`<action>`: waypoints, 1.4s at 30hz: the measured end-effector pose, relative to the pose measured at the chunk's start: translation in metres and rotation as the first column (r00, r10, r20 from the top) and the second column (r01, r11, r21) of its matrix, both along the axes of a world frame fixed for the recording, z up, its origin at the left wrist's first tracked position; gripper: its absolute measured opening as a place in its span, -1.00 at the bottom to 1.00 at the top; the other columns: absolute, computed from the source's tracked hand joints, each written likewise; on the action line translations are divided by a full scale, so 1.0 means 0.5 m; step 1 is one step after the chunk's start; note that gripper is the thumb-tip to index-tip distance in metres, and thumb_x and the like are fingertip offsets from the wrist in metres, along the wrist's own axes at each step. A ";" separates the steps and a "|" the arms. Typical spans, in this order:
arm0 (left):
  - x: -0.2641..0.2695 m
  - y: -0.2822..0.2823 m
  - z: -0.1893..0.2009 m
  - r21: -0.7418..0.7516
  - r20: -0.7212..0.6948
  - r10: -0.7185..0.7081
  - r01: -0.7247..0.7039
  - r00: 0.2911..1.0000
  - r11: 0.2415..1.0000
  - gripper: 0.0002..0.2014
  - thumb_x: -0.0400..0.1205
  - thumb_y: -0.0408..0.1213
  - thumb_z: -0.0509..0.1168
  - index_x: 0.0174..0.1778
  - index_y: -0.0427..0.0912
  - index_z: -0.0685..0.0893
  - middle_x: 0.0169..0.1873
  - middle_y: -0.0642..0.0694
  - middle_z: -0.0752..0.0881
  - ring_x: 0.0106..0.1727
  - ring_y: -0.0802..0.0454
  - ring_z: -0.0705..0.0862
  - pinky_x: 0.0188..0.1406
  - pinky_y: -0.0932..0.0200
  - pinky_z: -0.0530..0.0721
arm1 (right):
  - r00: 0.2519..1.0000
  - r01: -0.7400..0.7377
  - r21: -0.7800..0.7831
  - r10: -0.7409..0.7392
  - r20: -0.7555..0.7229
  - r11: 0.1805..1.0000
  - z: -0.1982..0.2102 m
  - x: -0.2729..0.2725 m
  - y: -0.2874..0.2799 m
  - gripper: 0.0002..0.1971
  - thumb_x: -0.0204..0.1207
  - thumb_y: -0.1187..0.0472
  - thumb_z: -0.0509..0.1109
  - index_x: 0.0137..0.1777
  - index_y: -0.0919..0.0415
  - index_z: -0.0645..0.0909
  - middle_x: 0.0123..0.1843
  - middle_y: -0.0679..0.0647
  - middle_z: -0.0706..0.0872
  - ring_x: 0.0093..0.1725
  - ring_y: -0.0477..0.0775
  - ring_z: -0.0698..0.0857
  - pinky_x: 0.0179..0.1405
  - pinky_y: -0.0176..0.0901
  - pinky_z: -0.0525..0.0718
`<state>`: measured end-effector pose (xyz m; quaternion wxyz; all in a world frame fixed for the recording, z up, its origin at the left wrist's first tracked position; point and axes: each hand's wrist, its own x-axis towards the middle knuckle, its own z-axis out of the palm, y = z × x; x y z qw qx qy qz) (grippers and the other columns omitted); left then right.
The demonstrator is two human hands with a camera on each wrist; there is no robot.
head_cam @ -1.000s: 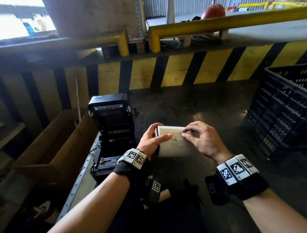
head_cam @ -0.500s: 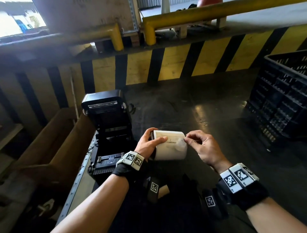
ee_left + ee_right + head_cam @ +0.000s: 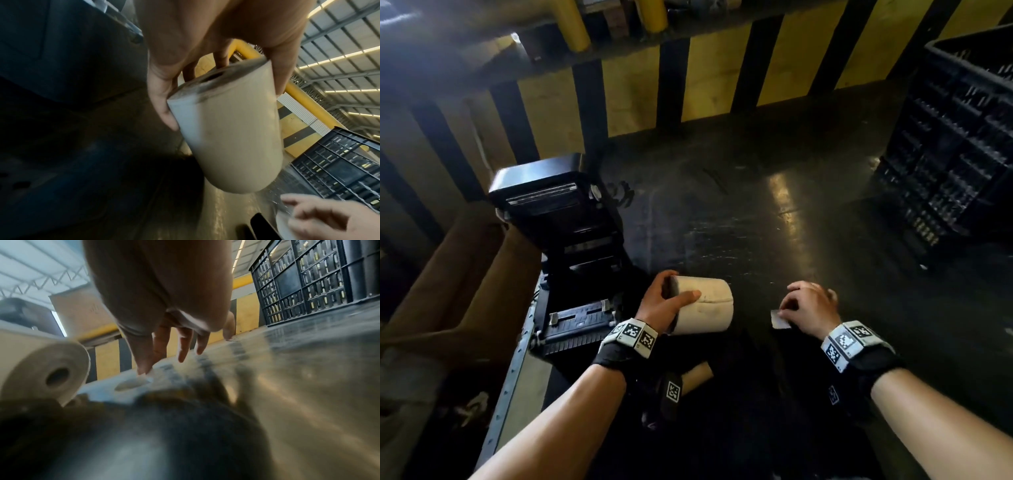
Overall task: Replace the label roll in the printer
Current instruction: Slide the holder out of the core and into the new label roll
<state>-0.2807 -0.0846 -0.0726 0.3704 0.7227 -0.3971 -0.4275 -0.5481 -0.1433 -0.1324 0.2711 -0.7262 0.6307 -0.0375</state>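
My left hand (image 3: 671, 298) grips a cream label roll (image 3: 705, 305) by its left end and holds it sideways just above the dark table (image 3: 756, 222); up close, the label roll (image 3: 224, 126) sits between the thumb and the fingers. The black printer (image 3: 565, 246) stands left of it with its lid raised and its roll bay bare. My right hand (image 3: 803, 303) is down at the table, apart from the roll. Its fingers (image 3: 183, 345) are spread and fairly straight, and the thumb tip touches a small clear sticker (image 3: 133, 383) lying on the tabletop.
A bare cardboard core (image 3: 698, 375) lies near the table's front edge under my left wrist. A black plastic crate (image 3: 955, 154) stands at the right. A brown cardboard box (image 3: 455, 291) sits off the table's left edge. A yellow-and-black striped barrier (image 3: 705, 78) runs behind.
My right hand has come off the roll with the clear sticker and moved right and down to the table. My left hand still holds the roll. The head view has tilted down.
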 end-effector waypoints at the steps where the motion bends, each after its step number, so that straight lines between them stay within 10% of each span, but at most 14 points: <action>1: 0.001 -0.002 -0.005 0.012 -0.004 0.003 -0.003 1.000 1.000 -0.53 0.42 -0.20 0.51 0.20 0.01 0.51 0.22 -0.16 0.61 0.18 -0.12 0.62 0.07 0.00 0.66 | 0.999 -0.009 0.029 0.010 -0.033 1.000 -0.009 -0.004 -0.001 -0.91 0.38 0.00 0.47 -0.15 -0.10 0.75 0.41 -0.08 0.53 0.50 0.04 0.35 0.54 0.27 0.12; 9: 0.007 -0.012 -0.011 0.052 -0.013 -0.020 0.021 1.000 0.998 -0.50 0.38 -0.18 0.54 0.17 0.08 0.47 0.20 -0.15 0.57 0.22 -0.17 0.60 0.20 -0.19 0.67 | 0.998 0.034 -0.013 -0.035 -0.056 0.999 -0.024 -0.017 0.006 -0.81 0.35 -0.13 0.45 -0.25 -0.06 0.59 0.37 -0.06 0.47 0.49 0.07 0.30 0.54 0.35 -0.10; 16: 0.006 0.001 0.001 0.073 0.009 -0.083 0.082 0.997 0.994 -0.40 0.40 -0.21 0.52 0.32 -0.01 0.43 0.20 -0.14 0.54 0.22 -0.14 0.57 0.19 -0.11 0.65 | 0.962 0.161 -0.090 -0.135 0.239 0.983 0.005 -0.032 0.040 -0.68 0.35 -0.07 0.51 -0.05 0.13 0.63 -0.02 0.04 0.68 0.04 0.10 0.70 0.03 -0.07 0.62; 21: 0.005 0.004 0.009 0.108 -0.002 -0.114 0.114 0.993 0.988 -0.35 0.40 -0.22 0.53 0.36 0.03 0.39 0.17 -0.13 0.52 0.21 -0.14 0.56 0.19 -0.18 0.66 | 0.973 -0.088 0.169 0.049 0.224 0.982 0.012 0.005 0.093 -0.54 0.38 -0.19 0.45 0.15 0.11 0.65 0.12 0.02 0.74 0.10 0.02 0.69 0.07 -0.21 0.59; 30: 0.006 0.015 0.014 0.085 0.030 -0.143 0.140 0.989 0.986 -0.30 0.39 -0.20 0.54 0.41 -0.02 0.36 0.24 -0.14 0.51 0.24 -0.12 0.53 0.28 -0.13 0.60 | 0.964 -0.049 0.171 0.002 0.264 0.984 0.003 0.043 0.141 -0.60 0.41 -0.12 0.45 0.12 0.15 0.69 0.12 0.11 0.77 0.14 0.05 0.71 0.07 -0.23 0.60; 36: 0.011 0.022 0.009 0.067 -0.036 -0.074 0.076 0.997 0.995 -0.25 0.06 0.05 0.59 0.17 0.17 0.48 0.26 -0.14 0.56 0.24 -0.19 0.59 0.19 -0.28 0.68 | 0.947 0.006 0.184 -0.064 0.314 0.983 0.007 0.027 0.153 -0.66 0.37 -0.06 0.51 0.08 0.08 0.71 0.12 0.06 0.77 0.13 0.01 0.71 0.05 -0.30 0.54; 42: 0.018 0.039 0.032 0.058 -0.145 -0.015 0.024 0.989 0.998 -0.51 0.35 -0.11 0.55 0.13 0.19 0.52 0.22 -0.13 0.56 0.19 -0.25 0.60 -0.14 -0.24 0.74 | 0.942 0.111 0.031 -0.115 0.314 0.993 0.082 -0.035 0.161 -0.70 0.31 -0.02 0.57 0.02 0.03 0.75 0.00 -0.01 0.81 0.02 -0.04 0.74 -0.06 -0.30 0.52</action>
